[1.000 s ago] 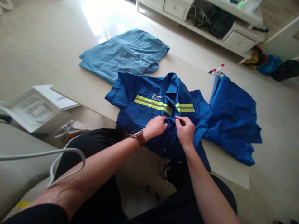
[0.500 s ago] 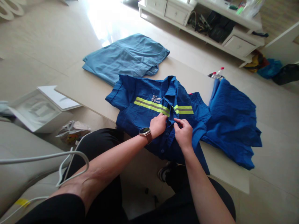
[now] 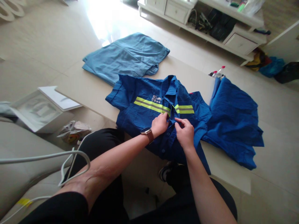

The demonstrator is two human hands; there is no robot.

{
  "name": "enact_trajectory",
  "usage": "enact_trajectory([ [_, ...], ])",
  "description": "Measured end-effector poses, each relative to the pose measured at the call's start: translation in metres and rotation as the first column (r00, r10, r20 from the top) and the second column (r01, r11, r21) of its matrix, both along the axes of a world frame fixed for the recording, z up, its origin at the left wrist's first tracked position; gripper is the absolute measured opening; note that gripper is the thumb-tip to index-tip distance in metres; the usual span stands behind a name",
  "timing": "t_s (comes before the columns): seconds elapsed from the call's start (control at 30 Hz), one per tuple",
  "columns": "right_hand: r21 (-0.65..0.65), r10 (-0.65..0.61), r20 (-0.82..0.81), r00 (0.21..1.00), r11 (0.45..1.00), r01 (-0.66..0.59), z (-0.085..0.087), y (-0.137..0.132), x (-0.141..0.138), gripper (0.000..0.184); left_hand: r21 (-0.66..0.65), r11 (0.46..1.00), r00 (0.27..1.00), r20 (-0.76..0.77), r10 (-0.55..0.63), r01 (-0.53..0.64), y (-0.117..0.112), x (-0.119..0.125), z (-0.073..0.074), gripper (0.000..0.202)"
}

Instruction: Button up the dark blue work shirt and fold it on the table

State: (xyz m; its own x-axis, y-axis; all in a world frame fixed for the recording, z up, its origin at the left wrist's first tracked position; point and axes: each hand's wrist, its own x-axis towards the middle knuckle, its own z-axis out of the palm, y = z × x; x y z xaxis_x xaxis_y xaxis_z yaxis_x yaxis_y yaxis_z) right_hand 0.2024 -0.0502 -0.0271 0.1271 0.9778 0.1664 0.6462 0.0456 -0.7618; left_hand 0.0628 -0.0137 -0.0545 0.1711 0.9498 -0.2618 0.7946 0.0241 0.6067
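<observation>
A dark blue work shirt (image 3: pixel 137 115) with a yellow-green and grey reflective stripe and a white chest logo lies front up, its lower part hanging over the near table edge. My left hand (image 3: pixel 160 124), with a watch on its wrist, is closed on the front placket just below the stripe. Opposite it, my right hand (image 3: pixel 185 132) pinches the other front edge between thumb and forefinger. The shirt front is parted at the collar, and buttons show below my hands. The fabric hides some of my left fingertips.
Folded light blue garment (image 3: pixel 126 56) lies at the table's far side. More dark blue clothing (image 3: pixel 233 121) drapes over the right part of the pale table (image 3: pixel 81 90). Bottles with red caps (image 3: pixel 219 72) stand behind it. A white box (image 3: pixel 42 109) sits left; a cable (image 3: pixel 46 158) crosses near my left arm.
Both hands stay on the shirt's front placket with almost the same grip. The view has shifted very slightly; the garments lie as before.
</observation>
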Motion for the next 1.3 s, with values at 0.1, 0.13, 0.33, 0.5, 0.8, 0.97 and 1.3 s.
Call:
enact_trajectory([
  [0.1,-0.004,-0.008,0.005,1.000,1.000,0.008,-0.001,0.000,0.000,0.029,0.005,1.000,1.000,-0.006,-0.014,0.014,-0.001,0.000,0.001,0.026],
  [0.13,-0.005,-0.008,0.005,1.000,1.000,0.008,-0.001,0.000,0.000,0.030,0.004,1.000,1.000,-0.010,-0.019,0.019,-0.001,0.000,0.001,0.023],
  [0.33,-0.019,0.004,-0.001,1.000,1.000,-0.004,0.000,0.001,-0.002,0.030,0.007,1.000,0.999,-0.020,-0.030,0.030,-0.002,0.001,0.004,0.025],
  [0.5,-0.026,0.015,-0.005,1.000,1.000,-0.016,0.001,0.001,-0.002,0.029,-0.010,0.999,0.999,-0.042,-0.035,0.035,-0.004,0.002,0.006,0.019],
  [0.8,-0.028,0.011,-0.010,1.000,1.000,-0.011,0.002,-0.001,0.001,0.029,0.042,0.998,0.999,-0.038,-0.039,0.041,-0.009,-0.002,0.014,0.023],
  [0.97,-0.021,0.031,-0.054,0.998,0.999,-0.032,0.005,-0.003,-0.002,0.029,0.052,0.998,0.998,0.049,-0.025,0.023,-0.011,-0.008,0.026,0.027],
  [1.3,-0.014,0.038,-0.080,0.996,0.999,-0.040,0.015,-0.009,-0.011,0.027,-0.005,0.998,0.883,0.465,0.058,-0.063,-0.009,-0.018,0.039,0.013],
])
